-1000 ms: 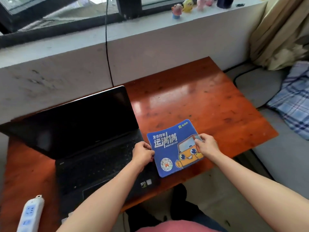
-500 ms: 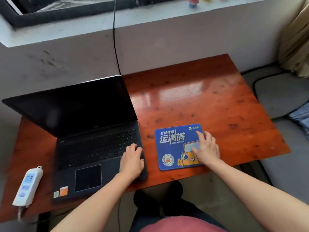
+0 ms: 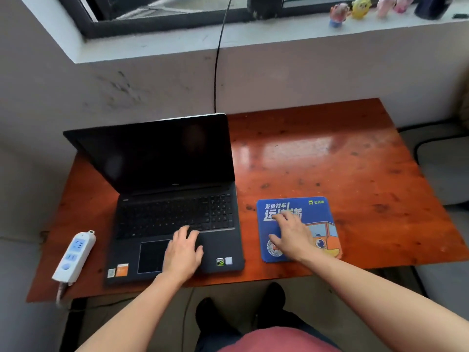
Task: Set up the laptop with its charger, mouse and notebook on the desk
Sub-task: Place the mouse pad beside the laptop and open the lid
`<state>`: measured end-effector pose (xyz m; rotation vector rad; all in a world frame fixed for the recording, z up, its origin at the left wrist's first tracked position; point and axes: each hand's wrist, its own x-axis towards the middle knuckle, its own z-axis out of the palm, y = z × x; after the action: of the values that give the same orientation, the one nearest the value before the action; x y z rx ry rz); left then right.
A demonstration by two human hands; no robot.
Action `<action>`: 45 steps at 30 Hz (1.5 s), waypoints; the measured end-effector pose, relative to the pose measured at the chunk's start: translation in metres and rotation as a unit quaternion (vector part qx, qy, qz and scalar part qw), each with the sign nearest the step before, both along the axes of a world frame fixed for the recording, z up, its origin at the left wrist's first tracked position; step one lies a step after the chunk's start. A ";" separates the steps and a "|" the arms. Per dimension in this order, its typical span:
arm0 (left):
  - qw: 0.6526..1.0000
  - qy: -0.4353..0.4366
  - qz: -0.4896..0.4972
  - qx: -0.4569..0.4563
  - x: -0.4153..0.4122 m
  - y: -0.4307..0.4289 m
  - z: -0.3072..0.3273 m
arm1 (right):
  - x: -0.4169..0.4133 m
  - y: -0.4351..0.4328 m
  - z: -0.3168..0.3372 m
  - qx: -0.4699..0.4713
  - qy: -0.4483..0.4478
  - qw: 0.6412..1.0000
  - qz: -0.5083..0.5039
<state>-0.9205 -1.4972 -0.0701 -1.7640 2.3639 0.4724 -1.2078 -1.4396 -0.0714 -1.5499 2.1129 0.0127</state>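
Note:
A black laptop stands open with a dark screen on the left half of the reddish wooden desk. My left hand rests flat on its palm rest, to the right of the touchpad, fingers reaching the lowest keys. A blue mouse pad with a cartoon truck lies flat to the right of the laptop. My right hand presses on the pad with spread, straight fingers. No mouse, charger or notebook is in view.
A white power strip lies at the desk's front left corner, its cord hanging off the edge. A black cable runs down the wall behind the laptop. Small toy figures stand on the windowsill. Grey cushions lie to the right.
The mouse pad was set down flat beside the laptop. My left hand let go of it and moved onto the laptop's palm rest. My right hand flattened out on the pad.

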 end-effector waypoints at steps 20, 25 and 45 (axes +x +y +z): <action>0.989 -0.063 0.093 0.098 0.207 -0.018 -0.007 | 0.142 0.002 -0.016 0.014 -0.150 0.943 -0.296; 0.992 -0.047 0.078 0.089 0.211 -0.017 -0.010 | 0.147 0.001 -0.017 -0.010 -0.150 0.929 -0.338; 0.985 0.041 -0.157 0.063 0.052 -0.022 0.031 | 0.021 0.030 0.009 -0.023 0.016 0.907 -0.420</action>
<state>-0.8685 -1.5192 -0.0391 -1.3108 2.5418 0.6401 -1.1868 -1.4098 -0.0626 -0.5488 2.6442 -0.3123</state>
